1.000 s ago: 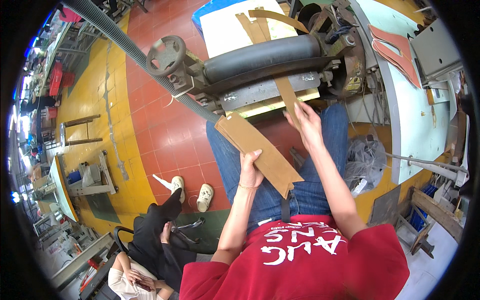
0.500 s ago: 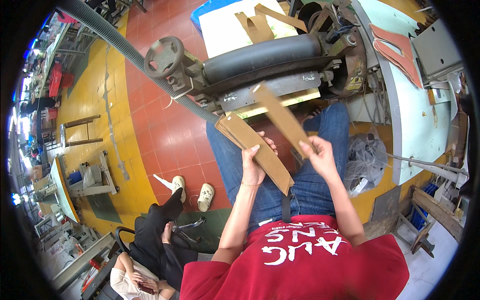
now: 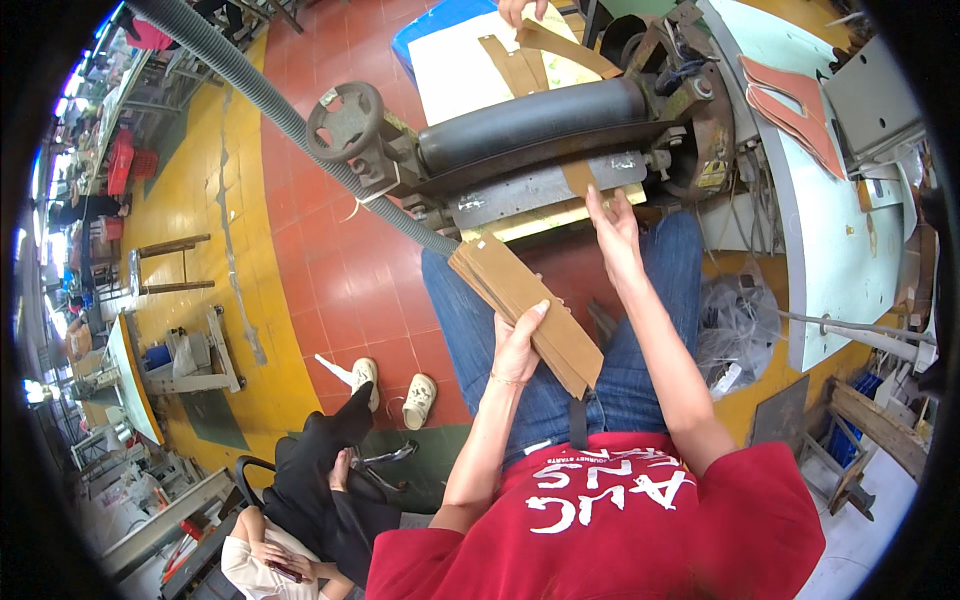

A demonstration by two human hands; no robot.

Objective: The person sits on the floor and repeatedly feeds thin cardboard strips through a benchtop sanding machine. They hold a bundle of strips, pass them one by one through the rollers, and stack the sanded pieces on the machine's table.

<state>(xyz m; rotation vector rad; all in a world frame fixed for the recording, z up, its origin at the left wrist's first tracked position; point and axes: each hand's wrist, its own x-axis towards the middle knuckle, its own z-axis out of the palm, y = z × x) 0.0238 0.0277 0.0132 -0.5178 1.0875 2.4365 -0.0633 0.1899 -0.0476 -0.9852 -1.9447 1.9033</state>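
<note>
My left hand grips a stack of flat brown strips, with the thumb lying across the top one. The stack slants over my lap, its far end near the grey hose. My right hand is at the metal feed plate of a roller machine, fingers stretched out. Its fingertips meet the near end of a single brown strip lying on that plate. The strip's far part is hidden beneath the machine's dark guard, in front of the black roller.
Beyond the roller, another person's hand is by brown strips on a pale board. A handwheel and a ribbed hose stand at left. On the right, orange-brown cut pieces lie on a pale table. Someone sits at lower left.
My right hand has moved forward, laying its strip on the feed plate and partly into the machine. The left hand still holds the stack. Another person's hand has appeared beyond the roller.
</note>
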